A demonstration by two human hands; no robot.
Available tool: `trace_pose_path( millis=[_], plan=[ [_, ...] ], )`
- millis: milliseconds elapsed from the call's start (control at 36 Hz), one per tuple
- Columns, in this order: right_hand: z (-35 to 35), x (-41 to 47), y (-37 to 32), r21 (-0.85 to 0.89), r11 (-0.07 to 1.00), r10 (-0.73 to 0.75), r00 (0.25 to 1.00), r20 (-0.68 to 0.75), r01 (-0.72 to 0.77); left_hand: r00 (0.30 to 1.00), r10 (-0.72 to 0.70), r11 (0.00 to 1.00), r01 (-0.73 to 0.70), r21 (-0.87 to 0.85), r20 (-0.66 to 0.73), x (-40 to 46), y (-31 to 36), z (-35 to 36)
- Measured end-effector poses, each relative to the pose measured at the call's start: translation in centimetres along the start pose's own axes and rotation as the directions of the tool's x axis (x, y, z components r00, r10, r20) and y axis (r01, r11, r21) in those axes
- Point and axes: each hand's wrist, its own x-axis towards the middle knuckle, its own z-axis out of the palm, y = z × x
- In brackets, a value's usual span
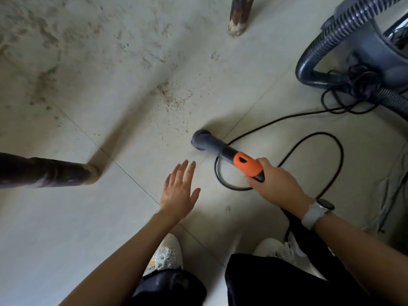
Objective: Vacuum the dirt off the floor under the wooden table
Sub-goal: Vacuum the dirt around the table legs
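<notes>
My right hand (276, 184) grips the orange-and-grey handle of the vacuum nozzle (212, 144), whose round grey mouth points at the tiled floor. Just beyond the mouth lies a patch of brown dirt crumbs (174, 100); more dusty smears (44, 62) spread over the far left tiles. My left hand (180, 191) hovers flat above the floor, fingers straight and spread, holding nothing. Two dark wooden table legs stand on the floor, one at the left (50, 173) and one at the top (239, 16).
The grey vacuum body (364, 47) with its ribbed hose (313, 71) sits at the upper right. A black power cord (309, 138) loops on the floor right of the nozzle. Thin wires lie at the far right edge. My white shoes (167, 255) are below.
</notes>
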Motion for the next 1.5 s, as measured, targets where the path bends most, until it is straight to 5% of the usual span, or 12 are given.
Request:
trace_pose_path(
  millis=[139, 333, 472, 667, 917, 1111, 1306, 1500],
  plan=[
    [0.8, 0.7, -0.9, 0.009, 1.0, -0.015, 0.999, -0.051, 0.015, 0.98, -0.195, 0.98, 0.196, -0.041, 0.021, 0.0, -2.4, 1.7],
    [3.3, -1.1, -2.9, -0.082, 0.977, -0.177, 0.961, 0.212, 0.198, 0.872, -0.486, 0.855, 0.489, -0.175, 0.06, -0.5, -5.7, 1.9],
    [2.6, -1.0, -3.1, -0.096, 0.982, -0.157, 0.985, 0.071, 0.163, 0.897, -0.419, 0.889, 0.437, -0.138, 0.139, -2.4, -7.3, 2.6],
    [5.5, -3.6, -4.1, -0.162, 0.926, -0.284, 0.91, 0.301, 0.342, 0.889, -0.451, 0.859, 0.457, -0.231, 0.082, -2.3, -8.3, 3.2],
    [-0.5, 2.0, -1.2, 0.037, 0.997, 0.067, 0.994, -0.088, -0.064, 0.915, -0.392, 0.905, 0.402, -0.142, 0.094, -1.5, -7.4, 2.8],
    [0.8, -0.1, -0.9, 0.085, 0.995, 0.046, 0.995, 0.088, -0.053, 0.957, -0.26, 0.958, 0.273, -0.091, 0.131, 0.5, -4.1, 2.5],
    [-1.9, 1.2, 2.1, 0.161, 0.967, 0.219, 0.965, -0.143, -0.195, 0.967, -0.184, 0.98, 0.193, -0.038, 0.177, 2.2, -3.1, 2.5],
    [-0.9, 0.9, 1.3, 0.202, 0.97, 0.149, 0.987, -0.066, -0.133, 0.966, -0.235, 0.971, 0.237, -0.005, 0.105, 4.2, -4.2, 1.7]
  ],
)
